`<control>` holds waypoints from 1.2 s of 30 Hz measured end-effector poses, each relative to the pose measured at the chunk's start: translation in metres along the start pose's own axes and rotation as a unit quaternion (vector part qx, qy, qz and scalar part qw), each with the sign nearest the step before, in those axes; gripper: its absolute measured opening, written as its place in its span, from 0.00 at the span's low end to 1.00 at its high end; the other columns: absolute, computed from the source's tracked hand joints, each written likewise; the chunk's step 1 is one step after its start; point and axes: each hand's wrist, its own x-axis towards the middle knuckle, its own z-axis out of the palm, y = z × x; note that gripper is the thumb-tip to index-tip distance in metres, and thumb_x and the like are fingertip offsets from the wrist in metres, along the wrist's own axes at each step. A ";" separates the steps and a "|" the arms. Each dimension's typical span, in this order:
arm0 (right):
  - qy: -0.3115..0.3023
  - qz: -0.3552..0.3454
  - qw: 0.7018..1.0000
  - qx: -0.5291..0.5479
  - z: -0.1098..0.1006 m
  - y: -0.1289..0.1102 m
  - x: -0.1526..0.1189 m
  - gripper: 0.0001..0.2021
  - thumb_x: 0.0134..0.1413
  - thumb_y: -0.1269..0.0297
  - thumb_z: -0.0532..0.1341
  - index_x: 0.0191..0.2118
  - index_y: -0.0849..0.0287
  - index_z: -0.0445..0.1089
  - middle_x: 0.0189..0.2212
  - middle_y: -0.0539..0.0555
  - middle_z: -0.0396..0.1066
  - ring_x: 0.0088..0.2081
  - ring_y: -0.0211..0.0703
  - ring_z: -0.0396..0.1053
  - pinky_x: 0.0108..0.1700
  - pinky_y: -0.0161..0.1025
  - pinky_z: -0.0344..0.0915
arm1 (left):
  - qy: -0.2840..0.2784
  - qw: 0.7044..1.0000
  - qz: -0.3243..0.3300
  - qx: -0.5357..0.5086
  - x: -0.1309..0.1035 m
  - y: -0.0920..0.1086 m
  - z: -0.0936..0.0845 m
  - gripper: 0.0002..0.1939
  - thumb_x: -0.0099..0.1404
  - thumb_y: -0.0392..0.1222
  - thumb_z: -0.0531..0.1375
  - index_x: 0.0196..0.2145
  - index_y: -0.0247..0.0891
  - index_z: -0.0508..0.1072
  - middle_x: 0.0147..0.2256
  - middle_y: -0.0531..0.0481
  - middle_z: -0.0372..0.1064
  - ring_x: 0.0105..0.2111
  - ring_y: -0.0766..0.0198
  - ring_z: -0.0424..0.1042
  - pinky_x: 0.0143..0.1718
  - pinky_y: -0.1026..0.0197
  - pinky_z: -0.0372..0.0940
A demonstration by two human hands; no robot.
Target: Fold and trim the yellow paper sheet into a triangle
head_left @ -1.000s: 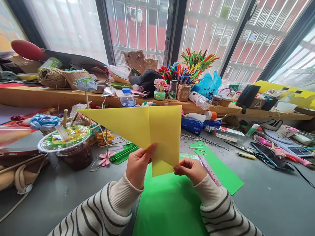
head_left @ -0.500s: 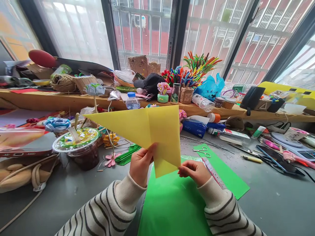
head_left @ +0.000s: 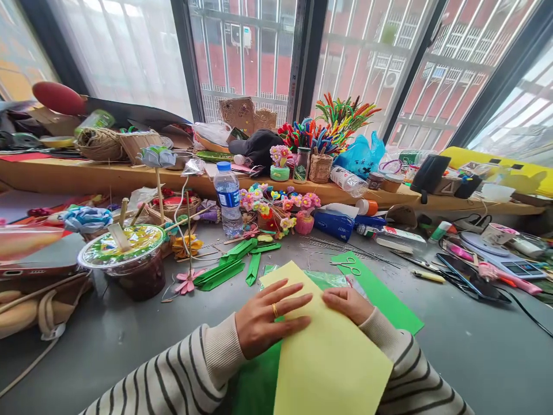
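A sheet of yellow paper (head_left: 330,360) lies at a slant in front of me, its pointed end towards the window. My left hand (head_left: 271,320) rests on its upper left part with the fingers spread; a ring is on one finger. At the paper's upper right edge, my right hand (head_left: 349,304) has its fingers curled and pressed together on the edge. Beneath the yellow paper lies green paper (head_left: 259,377), partly covered by it and by my left hand. Another green sheet (head_left: 389,297) extends to the right, with small scissors (head_left: 348,265) at its far end.
Folded green paper strips (head_left: 228,264) lie ahead to the left, by a lidded cup (head_left: 140,279) of dark drink. A water bottle (head_left: 228,202) and pipe-cleaner flowers (head_left: 280,210) stand behind. To the right are a phone (head_left: 470,276), a utility knife (head_left: 427,276) and a scale (head_left: 514,265).
The yellow paper has come down from mid-air onto the green paper and turned. My left hand has gone from pinching it to lying spread on it. My right hand moved slightly along its edge.
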 end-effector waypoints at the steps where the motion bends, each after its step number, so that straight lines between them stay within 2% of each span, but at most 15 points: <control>1: 0.003 0.009 1.000 0.020 -0.001 0.000 -0.002 0.18 0.31 0.50 0.62 0.22 0.63 0.70 0.16 0.52 0.71 0.18 0.37 0.67 0.21 0.32 0.62 | 0.004 1.000 -0.003 0.024 -0.003 -0.003 -0.001 0.15 0.62 0.42 0.44 0.40 0.48 0.68 0.45 0.48 0.63 0.50 0.59 0.54 0.50 0.51 0.45; 3: 0.009 0.025 0.998 0.064 -0.003 0.000 -0.006 0.16 0.28 0.54 0.65 0.23 0.62 0.69 0.18 0.51 0.71 0.20 0.37 0.68 0.22 0.32 0.62 | 0.042 0.998 -0.030 0.044 -0.006 -0.009 -0.003 0.15 0.62 0.39 0.45 0.42 0.47 0.67 0.48 0.47 0.59 0.51 0.58 0.51 0.51 0.50 0.44; 5: 0.013 0.035 0.995 0.088 -0.003 0.000 -0.010 0.15 0.28 0.56 0.65 0.24 0.62 0.70 0.19 0.52 0.71 0.22 0.38 0.68 0.24 0.32 0.63 | 0.114 0.989 -0.097 -0.002 -0.008 -0.015 -0.006 0.15 0.60 0.37 0.48 0.44 0.44 0.65 0.51 0.46 0.54 0.53 0.57 0.48 0.51 0.50 0.43; 8: 0.012 0.042 0.993 0.109 0.002 0.002 -0.015 0.13 0.29 0.58 0.65 0.24 0.63 0.70 0.20 0.51 0.71 0.22 0.36 0.67 0.24 0.31 0.62 | 0.196 0.932 -0.245 -0.180 -0.006 -0.019 -0.011 0.20 0.57 0.39 0.52 0.49 0.41 0.58 0.53 0.44 0.50 0.52 0.57 0.50 0.50 0.52 0.47; 9: 0.012 0.041 0.993 0.111 0.004 0.003 -0.016 0.13 0.30 0.59 0.65 0.24 0.63 0.70 0.20 0.50 0.71 0.21 0.35 0.67 0.23 0.30 0.61 | 0.188 0.901 -0.298 -0.251 -0.005 -0.019 -0.011 0.21 0.57 0.42 0.52 0.49 0.40 0.58 0.51 0.42 0.53 0.50 0.57 0.54 0.48 0.54 0.51; 11: 0.016 0.033 0.993 0.109 0.010 0.008 -0.018 0.12 0.31 0.59 0.65 0.24 0.63 0.70 0.19 0.50 0.70 0.20 0.34 0.66 0.21 0.28 0.59 | 0.128 0.838 -0.385 -0.364 -0.002 -0.016 -0.010 0.20 0.56 0.47 0.53 0.45 0.37 0.63 0.44 0.40 0.63 0.41 0.56 0.65 0.40 0.56 0.60; 13: 0.017 0.025 0.995 0.097 0.014 0.013 -0.020 0.12 0.32 0.59 0.65 0.23 0.64 0.70 0.18 0.50 0.70 0.20 0.33 0.65 0.20 0.27 0.58 | 0.064 0.789 -0.442 -0.421 0.000 -0.011 -0.007 0.17 0.52 0.48 0.56 0.35 0.34 0.71 0.32 0.42 0.70 0.30 0.58 0.70 0.29 0.61 0.64; 14: 0.014 0.024 0.996 0.087 0.016 0.015 -0.020 0.12 0.32 0.59 0.65 0.23 0.64 0.70 0.18 0.50 0.70 0.20 0.33 0.65 0.20 0.27 0.58 | 0.049 0.776 -0.459 -0.430 0.001 -0.008 -0.006 0.14 0.50 0.46 0.58 0.30 0.33 0.73 0.28 0.43 0.71 0.26 0.60 0.70 0.25 0.64 0.64; 16: 0.000 0.027 0.998 0.062 0.017 0.016 -0.021 0.13 0.31 0.58 0.64 0.22 0.64 0.70 0.18 0.50 0.70 0.20 0.34 0.65 0.19 0.28 0.58 | 0.044 0.772 -0.473 -0.421 0.002 -0.004 -0.003 0.09 0.47 0.43 0.60 0.23 0.33 0.74 0.22 0.47 0.71 0.21 0.65 0.69 0.20 0.69 0.61; 19: -0.007 0.028 0.999 0.043 0.015 0.008 -0.020 0.13 0.33 0.57 0.63 0.21 0.64 0.70 0.17 0.50 0.68 0.20 0.35 0.65 0.21 0.30 0.61 | 0.037 0.765 -0.485 -0.422 0.002 -0.002 -0.001 0.07 0.47 0.42 0.61 0.19 0.34 0.74 0.19 0.51 0.70 0.18 0.70 0.66 0.17 0.73 0.58; 23: 0.004 -0.009 0.998 0.054 0.010 -0.008 -0.013 0.13 0.37 0.57 0.61 0.25 0.64 0.69 0.19 0.50 0.68 0.23 0.36 0.67 0.27 0.34 0.66 | -0.026 0.746 -0.487 -0.453 0.001 0.000 0.001 0.09 0.45 0.42 0.62 0.24 0.33 0.75 0.24 0.49 0.72 0.24 0.65 0.69 0.22 0.69 0.62; 27: 0.022 -0.025 0.999 0.042 0.010 -0.013 -0.007 0.13 0.37 0.57 0.61 0.24 0.64 0.67 0.19 0.49 0.68 0.22 0.36 0.67 0.26 0.34 0.66 | -0.070 0.738 -0.477 -0.473 -0.002 0.001 0.004 0.13 0.45 0.44 0.62 0.29 0.32 0.74 0.29 0.48 0.72 0.29 0.60 0.70 0.29 0.64 0.64; 32: 0.056 -0.029 0.998 -0.013 0.010 -0.006 -0.003 0.14 0.38 0.55 0.60 0.23 0.63 0.65 0.18 0.49 0.67 0.21 0.36 0.67 0.25 0.35 0.66 | -0.118 0.792 -0.478 -0.362 -0.002 -0.006 0.001 0.22 0.48 0.52 0.57 0.31 0.27 0.72 0.29 0.42 0.72 0.29 0.54 0.70 0.28 0.58 0.66; 34: 0.074 -0.033 0.996 -0.044 0.008 -0.002 0.000 0.14 0.38 0.54 0.59 0.23 0.63 0.64 0.17 0.49 0.66 0.20 0.36 0.66 0.25 0.35 0.66 | -0.093 0.813 -0.479 -0.319 -0.001 -0.009 -0.004 0.26 0.50 0.54 0.54 0.37 0.27 0.69 0.34 0.40 0.70 0.34 0.52 0.69 0.33 0.55 0.64; 36: 0.094 -0.042 0.991 -0.081 0.007 0.002 0.005 0.14 0.38 0.54 0.58 0.22 0.62 0.63 0.17 0.48 0.65 0.19 0.36 0.65 0.23 0.34 0.65 | -0.040 0.854 -0.457 -0.245 0.000 -0.007 -0.009 0.27 0.52 0.51 0.53 0.46 0.29 0.61 0.45 0.40 0.61 0.45 0.53 0.61 0.46 0.53 0.55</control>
